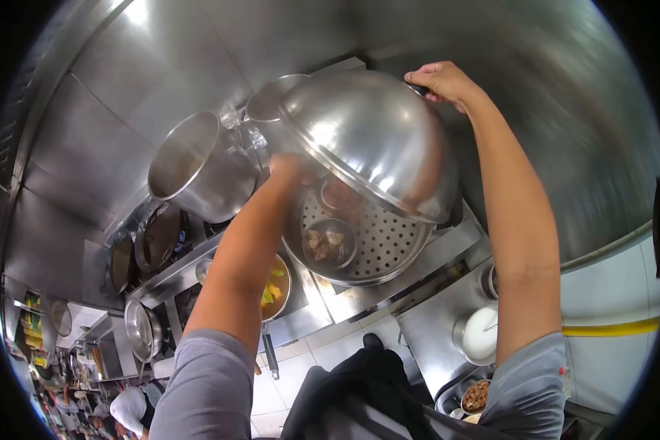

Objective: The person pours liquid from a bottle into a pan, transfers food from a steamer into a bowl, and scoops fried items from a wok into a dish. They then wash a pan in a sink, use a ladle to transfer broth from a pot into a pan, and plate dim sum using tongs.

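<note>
Domed lid (374,139) hangs tilted above perforated tray (390,246).
Right hand (445,84) grips lid handle (418,89); left hand (289,169) blurred, grip indeterminate; metal bowl (339,257) sits near tray's left edge.

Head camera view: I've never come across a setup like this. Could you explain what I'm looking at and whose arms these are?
There is no machine here: the arms belong to the person wearing the camera on their head. It looks forward and down, so the arms reach in from the bottom, and its wide lens bends the edges.

The right hand grips the handle of a large domed lid, which is tilted. The left hand is at the lid's other side, blurred; what it grasps is unclear. Below the lid is a perforated tray, bearing a small bowl with pieces of food. To the left stand a tall metal pot and, nearer the wearer, a pan of food.
</note>
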Motion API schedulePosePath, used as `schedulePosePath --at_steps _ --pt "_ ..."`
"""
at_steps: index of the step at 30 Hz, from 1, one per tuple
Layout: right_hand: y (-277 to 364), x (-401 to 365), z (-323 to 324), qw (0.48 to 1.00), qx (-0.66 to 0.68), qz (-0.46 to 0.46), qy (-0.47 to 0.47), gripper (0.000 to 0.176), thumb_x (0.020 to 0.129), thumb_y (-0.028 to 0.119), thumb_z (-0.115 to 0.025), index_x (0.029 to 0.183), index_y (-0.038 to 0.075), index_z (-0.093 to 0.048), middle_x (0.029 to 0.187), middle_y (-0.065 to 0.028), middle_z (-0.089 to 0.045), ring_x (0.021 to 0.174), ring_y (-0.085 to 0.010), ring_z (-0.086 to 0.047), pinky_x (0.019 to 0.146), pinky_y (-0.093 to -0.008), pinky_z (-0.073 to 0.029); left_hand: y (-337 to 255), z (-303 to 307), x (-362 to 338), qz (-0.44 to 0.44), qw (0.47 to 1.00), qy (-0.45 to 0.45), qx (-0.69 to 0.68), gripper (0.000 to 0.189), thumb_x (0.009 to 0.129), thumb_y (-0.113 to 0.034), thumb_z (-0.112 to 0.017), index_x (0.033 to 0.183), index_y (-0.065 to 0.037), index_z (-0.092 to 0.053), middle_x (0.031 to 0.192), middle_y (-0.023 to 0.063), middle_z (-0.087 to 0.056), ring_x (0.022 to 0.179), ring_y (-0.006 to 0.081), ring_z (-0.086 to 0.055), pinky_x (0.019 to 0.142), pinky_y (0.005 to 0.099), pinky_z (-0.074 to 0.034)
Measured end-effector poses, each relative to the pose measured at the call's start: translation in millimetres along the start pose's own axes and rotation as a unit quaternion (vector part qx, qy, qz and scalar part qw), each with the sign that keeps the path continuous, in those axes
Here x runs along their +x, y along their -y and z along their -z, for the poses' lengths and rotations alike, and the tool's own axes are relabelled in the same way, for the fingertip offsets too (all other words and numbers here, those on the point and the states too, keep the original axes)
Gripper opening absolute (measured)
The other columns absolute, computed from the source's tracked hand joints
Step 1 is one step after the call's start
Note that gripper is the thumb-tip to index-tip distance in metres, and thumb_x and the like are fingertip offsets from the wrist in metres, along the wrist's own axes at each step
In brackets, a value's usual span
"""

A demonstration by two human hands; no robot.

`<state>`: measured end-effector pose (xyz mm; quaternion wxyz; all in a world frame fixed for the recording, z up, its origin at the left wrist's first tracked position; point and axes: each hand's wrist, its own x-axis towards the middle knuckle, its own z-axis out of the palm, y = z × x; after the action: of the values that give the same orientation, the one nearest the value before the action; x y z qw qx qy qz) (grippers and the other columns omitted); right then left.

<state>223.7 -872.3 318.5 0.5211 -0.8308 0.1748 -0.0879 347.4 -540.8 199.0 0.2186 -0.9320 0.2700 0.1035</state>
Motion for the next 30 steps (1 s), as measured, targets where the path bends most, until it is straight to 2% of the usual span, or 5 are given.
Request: schedulePosePath --at_steps 15,21,24,27,30 --pt "-12.9 -3.7 12.3 0.999 0.031 -0.015 -0.015 0.025 0.091 0.035 -0.078 0.095 0.011 -0.074 0.082 0.0053 -0.064 0.064 -0.0045 -0.051 0.061 -0.0187 -0.045 51.1 53.3 -63.6 0.045 0.997 -0.054 -0.023 0.049 0.081 -0.039 -0.069 0.12 -0.009 -0.074 0.126 0.0134 -0.072 0.117 0.0289 -0.069 0.094 0.0408 -0.057" --pt "5.0 -8.7 -11.3 1.0 -0.013 -0.002 -0.007 0.026 0.091 0.036 -0.077 0.097 0.012 -0.075 0.084 0.0047 -0.066 0.064 -0.0046 -0.049 0.063 -0.0202 -0.045 132.2 93.6 -203.5 0.088 0.994 -0.071 0.008 0.049 0.089 -0.045 -0.065 0.12 -0.007 -0.073 0.122 0.0153 -0.072 0.115 0.0328 -0.069 0.095 0.0439 -0.057" --pt "20.4 -25.0 -44.0 0.996 -0.086 0.03 -0.01 0.032 0.079 0.038 -0.083 0.093 0.009 -0.076 0.083 0.0007 -0.069 0.067 -0.008 -0.057 0.066 -0.0245 -0.05 179.0 68.3 -287.2 0.138 0.985 -0.102 -0.015 0.043 0.087 -0.047 -0.071 0.094 -0.005 -0.077 0.097 0.018 -0.074 0.095 0.0366 -0.071 0.083 0.0469 -0.057" --pt "14.2 -41.3 -101.0 0.979 -0.171 0.108 -0.038 0.035 0.074 0.036 -0.084 0.091 0.007 -0.077 0.088 -0.0041 -0.074 0.075 -0.0154 -0.066 0.074 -0.0318 -0.054 208.3 41.6 -378.9 0.206 0.979 -0.001 -0.01 0.044 0.087 -0.046 -0.072 0.094 -0.003 -0.077 0.093 0.0194 -0.075 0.09 0.0385 -0.073 0.081 0.0459 -0.059" --pt "22.2 -83.3 -166.4 0.944 -0.291 0.138 -0.068 0.035 0.072 0.035 -0.081 0.094 0.008 -0.078 0.096 -0.0105 -0.077 0.095 -0.029 -0.073 0.087 -0.0407 -0.056 241.6 -24.9 -479.8 0.243 0.97 -0.012 -0.017 0.042 0.085 -0.045 -0.075 0.086 -0.003 -0.078 0.088 0.0223 -0.073 0.085 0.0399 -0.072 0.077 0.0469 -0.058"
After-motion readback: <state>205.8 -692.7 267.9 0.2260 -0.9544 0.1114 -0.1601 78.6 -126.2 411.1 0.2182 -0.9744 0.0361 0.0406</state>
